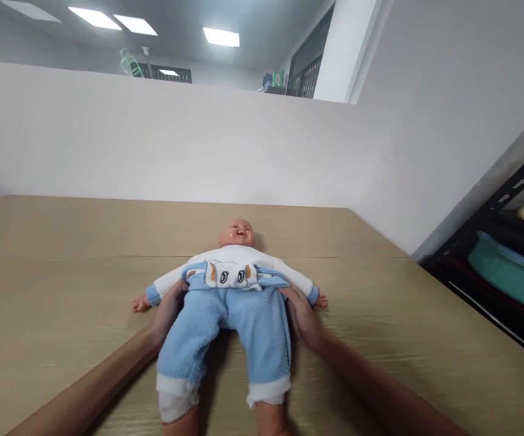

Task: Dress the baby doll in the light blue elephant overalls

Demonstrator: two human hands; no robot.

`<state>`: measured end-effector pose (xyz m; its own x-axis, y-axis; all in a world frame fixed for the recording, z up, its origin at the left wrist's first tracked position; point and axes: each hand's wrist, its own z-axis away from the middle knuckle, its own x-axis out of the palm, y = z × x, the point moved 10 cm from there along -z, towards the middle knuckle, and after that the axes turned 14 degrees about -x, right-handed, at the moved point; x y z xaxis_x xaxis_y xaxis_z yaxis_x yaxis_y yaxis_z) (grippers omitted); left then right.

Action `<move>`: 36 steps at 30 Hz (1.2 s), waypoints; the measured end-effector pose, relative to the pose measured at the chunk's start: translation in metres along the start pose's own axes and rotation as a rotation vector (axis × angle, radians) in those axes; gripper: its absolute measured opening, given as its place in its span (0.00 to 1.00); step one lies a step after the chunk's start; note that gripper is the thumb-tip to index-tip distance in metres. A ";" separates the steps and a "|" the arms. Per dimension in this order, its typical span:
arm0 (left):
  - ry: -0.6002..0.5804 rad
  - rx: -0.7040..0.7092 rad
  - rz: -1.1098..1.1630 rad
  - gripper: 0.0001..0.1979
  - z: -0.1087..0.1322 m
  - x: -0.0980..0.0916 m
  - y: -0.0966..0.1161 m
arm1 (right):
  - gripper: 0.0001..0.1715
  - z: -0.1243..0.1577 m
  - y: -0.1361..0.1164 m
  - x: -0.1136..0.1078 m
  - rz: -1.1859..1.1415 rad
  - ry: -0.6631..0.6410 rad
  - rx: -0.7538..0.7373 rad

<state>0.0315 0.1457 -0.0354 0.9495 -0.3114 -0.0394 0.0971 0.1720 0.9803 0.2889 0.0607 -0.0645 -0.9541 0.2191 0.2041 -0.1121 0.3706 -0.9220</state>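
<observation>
- So the pink plastic baby doll (238,234) is lying face-up mid-table, head at the far end and feet toward the near edge, on a light wood-grain tabletop (62,260).
- It's got a white long-sleeved top (236,252) on, plus fuzzy light-blue trousers with white cuffs (225,310), which sit at the waist.
- Left hand (171,303) is against the left side of the waistband, right hand (302,310) against the right side. Thumbs are up by the edge; most of the other fingers are tucked out of sight, so can't tell if they're actually gripping fabric.
- The white panel with stitched cartoon eyes (232,277) lies across the waist, blue straps (272,277) out to the sides.
- My read: this step is about settling the waistband. Next move probably calls for even handling on both sides, without snagging the straps.
</observation>
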 end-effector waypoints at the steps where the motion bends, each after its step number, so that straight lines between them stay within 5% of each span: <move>1: -0.005 0.016 0.004 0.18 0.000 -0.001 0.001 | 0.24 0.000 -0.001 -0.001 -0.003 0.011 0.000; 6: -0.031 0.108 -0.084 0.15 0.003 -0.012 0.002 | 0.22 0.000 -0.018 0.008 0.006 -0.109 -0.006; 11: -0.059 0.192 -0.288 0.17 0.012 -0.017 0.013 | 0.18 -0.007 -0.051 0.028 0.412 -0.305 -0.200; 14: -0.050 0.180 -0.212 0.16 0.014 -0.020 0.016 | 0.18 -0.022 -0.062 0.036 0.437 -0.288 -0.264; 21: -0.135 -0.152 0.342 0.26 0.001 -0.015 -0.020 | 0.34 -0.068 -0.028 0.040 0.254 -0.126 -0.100; 25: -0.196 -0.107 0.315 0.23 -0.004 -0.013 -0.015 | 0.37 -0.070 -0.023 0.050 0.294 -0.235 -0.088; 30: -0.220 -0.016 0.259 0.19 -0.008 -0.012 -0.005 | 0.24 -0.053 -0.040 0.063 0.379 -0.431 -0.110; 36: -0.227 -0.033 0.216 0.21 -0.011 -0.011 -0.008 | 0.26 -0.058 -0.037 0.066 0.267 -0.384 -0.139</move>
<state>0.0233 0.1578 -0.0453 0.8589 -0.4642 0.2163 -0.0862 0.2854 0.9545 0.2464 0.1139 0.0024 -0.9809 -0.0162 -0.1940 0.1638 0.4700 -0.8673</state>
